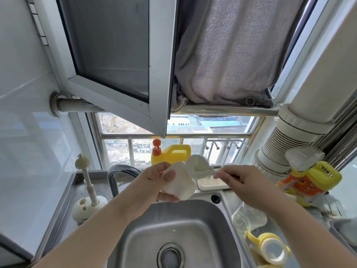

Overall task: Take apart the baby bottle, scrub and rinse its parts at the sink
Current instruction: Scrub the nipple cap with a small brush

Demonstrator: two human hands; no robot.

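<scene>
Here, at the centre of the frame, we see the left hand point(154, 182) grasping a cream-white bottle part point(178, 183), thumb across its side, held above the steel sink point(193, 229). The right hand point(245, 182) pinches the handle of a small brush point(201, 165), whose rounded head sits just beside the part's upper edge. We cannot tell whether the two touch. The sink basin holds only a few water drops around its drain point(170, 256).

At the lower right, on the counter point(280, 235), a clear bottle body point(248, 217) lies on its side, and near it a yellow collar with handles point(270, 246) holds a pale nipple. Behind the hands, a shallow white tray point(210, 183) rests at the sink's back edge, partly hidden by the right hand's grip. A yellow detergent jug point(172, 154) with an orange pump stands on the sill at centre. At the left, a long bottle brush point(87, 178) stands upright in a white holder point(87, 206), and the tap point(119, 175) curves up beside the left wrist. A second yellow bottle point(313, 180) leans at the right edge.
</scene>
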